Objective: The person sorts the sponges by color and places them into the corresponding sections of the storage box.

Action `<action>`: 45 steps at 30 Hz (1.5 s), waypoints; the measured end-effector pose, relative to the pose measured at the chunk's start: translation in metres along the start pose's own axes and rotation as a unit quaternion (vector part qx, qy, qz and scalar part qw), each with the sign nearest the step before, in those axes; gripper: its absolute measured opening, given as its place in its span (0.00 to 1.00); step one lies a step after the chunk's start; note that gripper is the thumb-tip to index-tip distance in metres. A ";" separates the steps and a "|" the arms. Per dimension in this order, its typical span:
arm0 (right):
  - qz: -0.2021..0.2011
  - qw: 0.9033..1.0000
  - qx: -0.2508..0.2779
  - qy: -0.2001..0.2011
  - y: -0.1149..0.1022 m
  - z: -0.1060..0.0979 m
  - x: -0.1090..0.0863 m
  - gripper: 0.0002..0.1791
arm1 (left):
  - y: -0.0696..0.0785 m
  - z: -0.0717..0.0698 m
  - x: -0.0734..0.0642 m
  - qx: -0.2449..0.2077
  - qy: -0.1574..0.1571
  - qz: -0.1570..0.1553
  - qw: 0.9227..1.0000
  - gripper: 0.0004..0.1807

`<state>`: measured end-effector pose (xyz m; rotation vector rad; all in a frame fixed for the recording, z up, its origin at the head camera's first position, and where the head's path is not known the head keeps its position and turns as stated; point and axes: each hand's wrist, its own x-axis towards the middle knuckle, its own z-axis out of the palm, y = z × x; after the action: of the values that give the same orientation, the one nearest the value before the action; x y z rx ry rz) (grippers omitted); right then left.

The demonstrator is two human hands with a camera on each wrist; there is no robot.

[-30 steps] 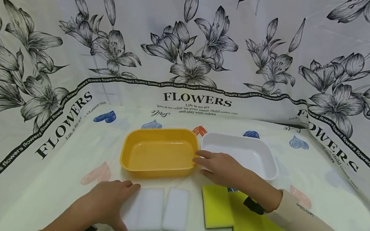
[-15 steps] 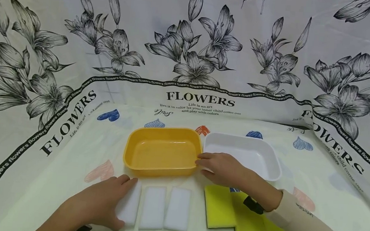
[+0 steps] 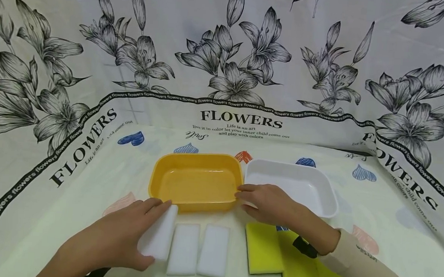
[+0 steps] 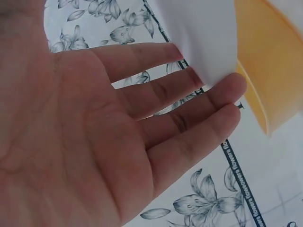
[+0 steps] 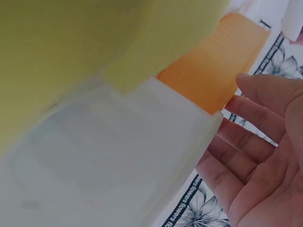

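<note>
Sponge (image 3: 158, 237), white and oblong, is being held in the left hand (image 3: 124, 232): the thumb is pressing at its near end and the fingers are meeting its far end, so that grip is closing round the block. It is leaning a little, its far end overlapping the front of the yellow tray (image 3: 193, 181) in the head view; whether the two are touching I cannot tell. Just beside it, the middle white sponge (image 3: 183, 249) and the outer white sponge (image 3: 213, 250) are lying flat, side by side, with a narrow gap between them.

The right hand (image 3: 265, 201) is resting its fingertips at the right end of the yellow tray, its fingers loosely bent and its thumb standing apart from them, a fairly wide posture. Its forearm is crossing in front of the white tray (image 3: 303, 187), which is sitting close by the yellow one. Below that arm, the square yellow sponge (image 3: 265, 249) and the wider yellow sponge (image 3: 302, 268) are lying against each other, partly hidden by the beige sleeve (image 3: 375, 265) and a dark strap (image 3: 304, 247). Everything is resting on a pale cloth (image 3: 134, 175) printed with hearts
</note>
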<state>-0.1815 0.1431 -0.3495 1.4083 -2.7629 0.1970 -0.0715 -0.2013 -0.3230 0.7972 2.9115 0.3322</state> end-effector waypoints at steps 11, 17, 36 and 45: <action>-0.004 1.000 0.002 0.002 -0.001 0.001 0.003 0.18 | -0.007 -0.007 0.010 0.007 0.016 -0.034 0.999 0.52; 0.000 1.000 0.003 0.000 -0.001 0.002 0.003 0.18 | -0.012 -0.006 0.010 0.000 0.008 -0.032 0.999 0.49; -0.002 1.000 0.005 0.003 0.000 0.001 0.000 0.18 | -0.012 -0.022 0.016 0.001 -0.010 -0.012 1.000 0.31; -0.006 1.000 0.002 0.006 0.000 0.001 0.000 0.18 | -0.016 -0.024 0.022 -0.014 0.000 0.028 1.000 0.22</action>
<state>-0.1813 0.1431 -0.3504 1.4194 -2.7448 0.2117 -0.1023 -0.2080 -0.3041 0.8749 2.8823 0.3758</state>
